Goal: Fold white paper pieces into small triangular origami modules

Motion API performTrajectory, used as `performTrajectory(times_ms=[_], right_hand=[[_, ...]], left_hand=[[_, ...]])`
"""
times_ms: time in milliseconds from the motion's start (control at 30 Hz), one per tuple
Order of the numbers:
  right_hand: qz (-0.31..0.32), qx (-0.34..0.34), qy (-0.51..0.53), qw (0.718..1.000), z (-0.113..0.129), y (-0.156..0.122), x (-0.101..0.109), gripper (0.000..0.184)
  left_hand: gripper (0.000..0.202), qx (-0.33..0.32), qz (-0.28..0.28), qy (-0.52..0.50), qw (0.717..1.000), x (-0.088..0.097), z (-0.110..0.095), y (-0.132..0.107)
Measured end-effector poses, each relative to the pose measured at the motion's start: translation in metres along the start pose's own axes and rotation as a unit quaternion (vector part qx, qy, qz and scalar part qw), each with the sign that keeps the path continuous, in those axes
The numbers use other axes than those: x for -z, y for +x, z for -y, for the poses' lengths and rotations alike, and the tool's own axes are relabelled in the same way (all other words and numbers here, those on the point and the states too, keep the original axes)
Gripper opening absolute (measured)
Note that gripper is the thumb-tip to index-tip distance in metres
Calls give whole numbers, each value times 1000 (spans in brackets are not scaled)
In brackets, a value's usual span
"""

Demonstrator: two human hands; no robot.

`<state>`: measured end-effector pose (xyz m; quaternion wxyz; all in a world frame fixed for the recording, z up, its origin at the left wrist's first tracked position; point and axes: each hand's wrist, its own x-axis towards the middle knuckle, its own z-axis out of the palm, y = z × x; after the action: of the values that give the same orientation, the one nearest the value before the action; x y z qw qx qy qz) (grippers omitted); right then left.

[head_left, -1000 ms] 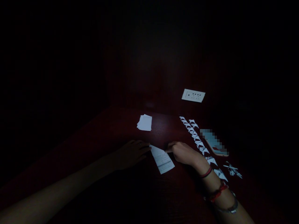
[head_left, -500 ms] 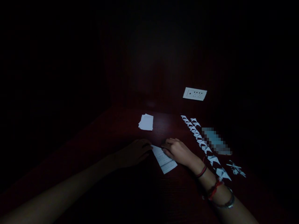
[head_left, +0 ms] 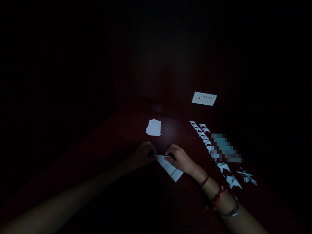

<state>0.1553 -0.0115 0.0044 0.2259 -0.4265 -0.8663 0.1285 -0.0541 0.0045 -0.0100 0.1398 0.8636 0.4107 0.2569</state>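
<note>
A sheet of paper (head_left: 172, 168) with faint print lies on the dark red table between my hands, its far edge turned toward the back. My left hand (head_left: 145, 153) pinches its far left corner between thumb and fingers. Over the upper right part of the sheet, my right hand (head_left: 179, 159) has its thumb on the paper and its fingers curled at the far edge. Dim light hides the exact grip of the left fingertips. Red and dark bracelets circle my right wrist.
Behind my hands lies a stack of white paper (head_left: 154, 127). To the right runs a row of folded paper pieces (head_left: 204, 137), beside a blurred flat bluish object (head_left: 225, 146) and small white scraps (head_left: 246, 176). A socket plate (head_left: 204, 98) sits on the back wall.
My right hand has shifted left, its thumb now over the sheet. My left hand has curled its fingers at the paper's corner. The sheet's far edge looks newly bent over.
</note>
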Motion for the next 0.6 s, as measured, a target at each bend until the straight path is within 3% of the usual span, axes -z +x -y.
performTrajectory(times_ms=[167, 400, 600], right_hand=[[1, -15, 25, 1000, 1, 0, -1, 11], [-64, 20, 97, 993, 10, 3, 2, 11], [-70, 26, 126, 989, 13, 5, 2, 10]], left_hand=[[7, 9, -4, -16, 1000, -1, 0, 3], [7, -24, -38, -70, 997, 4, -15, 5], [7, -31, -55, -112, 992, 4, -21, 5]])
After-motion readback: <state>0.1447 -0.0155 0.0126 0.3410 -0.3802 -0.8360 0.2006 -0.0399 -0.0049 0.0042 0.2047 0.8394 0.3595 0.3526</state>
